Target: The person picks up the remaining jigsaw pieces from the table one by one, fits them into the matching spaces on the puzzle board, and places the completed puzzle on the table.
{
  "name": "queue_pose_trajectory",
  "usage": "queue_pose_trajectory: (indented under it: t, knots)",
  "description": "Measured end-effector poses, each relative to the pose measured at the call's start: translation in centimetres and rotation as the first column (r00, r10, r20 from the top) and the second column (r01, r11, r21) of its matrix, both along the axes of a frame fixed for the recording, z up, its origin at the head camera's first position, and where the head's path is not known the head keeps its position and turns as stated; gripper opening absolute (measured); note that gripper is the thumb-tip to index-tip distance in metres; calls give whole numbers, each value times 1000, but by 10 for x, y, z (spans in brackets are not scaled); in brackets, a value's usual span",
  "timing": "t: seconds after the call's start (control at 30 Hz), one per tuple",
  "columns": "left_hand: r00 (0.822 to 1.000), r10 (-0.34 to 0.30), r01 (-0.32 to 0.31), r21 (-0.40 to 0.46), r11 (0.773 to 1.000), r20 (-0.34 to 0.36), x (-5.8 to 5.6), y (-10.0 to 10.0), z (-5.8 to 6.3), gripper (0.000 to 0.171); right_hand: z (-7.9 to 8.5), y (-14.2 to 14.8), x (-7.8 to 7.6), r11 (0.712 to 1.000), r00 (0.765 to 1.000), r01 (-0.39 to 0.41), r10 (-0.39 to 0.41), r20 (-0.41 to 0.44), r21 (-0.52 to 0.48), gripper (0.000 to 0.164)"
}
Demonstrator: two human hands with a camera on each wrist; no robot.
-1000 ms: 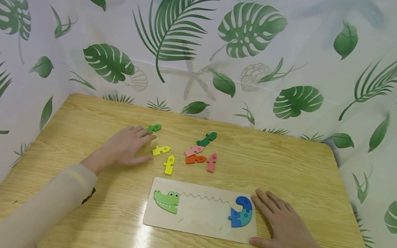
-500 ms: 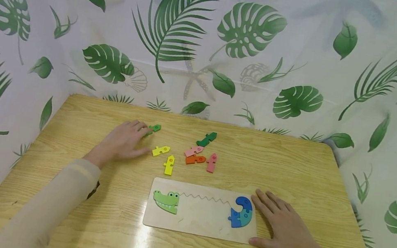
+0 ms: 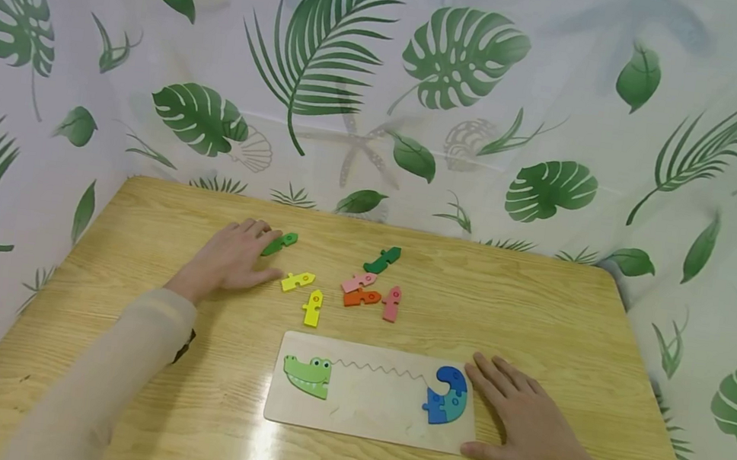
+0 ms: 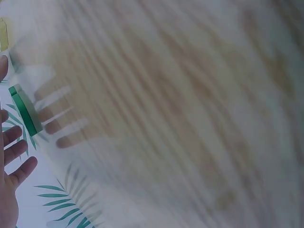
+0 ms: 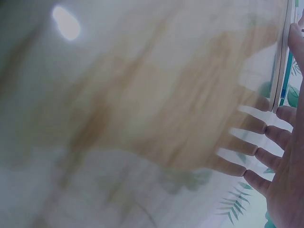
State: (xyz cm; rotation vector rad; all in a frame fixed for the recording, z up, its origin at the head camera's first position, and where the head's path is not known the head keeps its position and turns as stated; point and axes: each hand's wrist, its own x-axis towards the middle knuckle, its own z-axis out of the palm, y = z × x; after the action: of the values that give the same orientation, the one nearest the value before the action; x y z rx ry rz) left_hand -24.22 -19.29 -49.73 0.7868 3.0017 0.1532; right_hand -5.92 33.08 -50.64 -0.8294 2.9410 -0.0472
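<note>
My left hand (image 3: 227, 259) is at the back left of the table, its index fingertip right at a green puzzle piece (image 3: 279, 244). Its thumb points towards a yellow puzzle piece (image 3: 298, 281), just short of it. The left wrist view shows the green piece (image 4: 24, 110) standing out between the thumb and the spread fingers, which do not curl round it. My right hand (image 3: 528, 418) lies with fingers spread along the right end of a wooden puzzle board (image 3: 373, 415). Its fingertips and thumb touch the board's edge. The board bears a crocodile head (image 3: 307, 376) and a blue tail (image 3: 447, 397).
Behind the board lie another yellow piece (image 3: 313, 308), a light pink piece (image 3: 358, 282), an orange piece (image 3: 360, 299), a darker pink piece (image 3: 391, 304) and a dark green piece (image 3: 383, 260). A leaf-patterned cloth (image 3: 346, 127) stands behind the wooden table (image 3: 181, 406).
My left hand has drawn slightly back and to the left, uncovering more of the green piece. The right hand and the board keep their places.
</note>
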Motion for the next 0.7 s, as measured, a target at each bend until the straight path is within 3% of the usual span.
queue_pose_trajectory:
  t: [0.7]
  knots:
    - [999, 39, -39, -33, 999, 13, -9, 2, -9, 79, -2, 1, 0, 1000, 999, -12, 12, -34, -14, 110]
